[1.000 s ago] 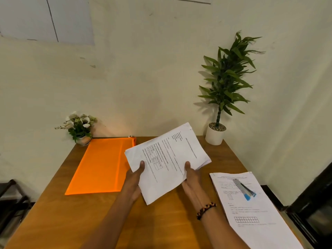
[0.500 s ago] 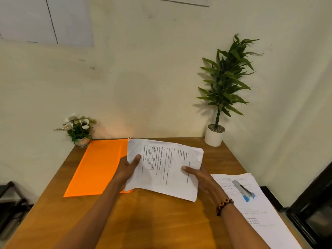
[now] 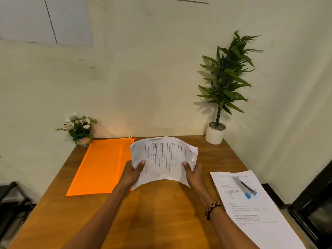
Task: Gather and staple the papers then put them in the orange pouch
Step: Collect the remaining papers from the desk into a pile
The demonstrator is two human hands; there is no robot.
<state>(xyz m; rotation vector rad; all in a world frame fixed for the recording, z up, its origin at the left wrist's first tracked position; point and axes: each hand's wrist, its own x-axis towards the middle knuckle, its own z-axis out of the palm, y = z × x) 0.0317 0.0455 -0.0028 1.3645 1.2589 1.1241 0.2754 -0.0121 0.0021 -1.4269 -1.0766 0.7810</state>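
I've swung the sheaf of papers (image 3: 164, 161) square, bowing upward.
Both hands (image 3: 132, 174) (image 3: 195, 172) grip it; stapling and orange pouch (image 3: 102, 166) remain.

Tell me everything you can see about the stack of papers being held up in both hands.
The stack of white printed papers holds several sheets, their edges fanned unevenly at its right side. The top sheet shows sideways lines of text and a small table. It bows upward in an arch above the brown wooden table, gripped at either side by the left hand and right hand, thumbs on top.
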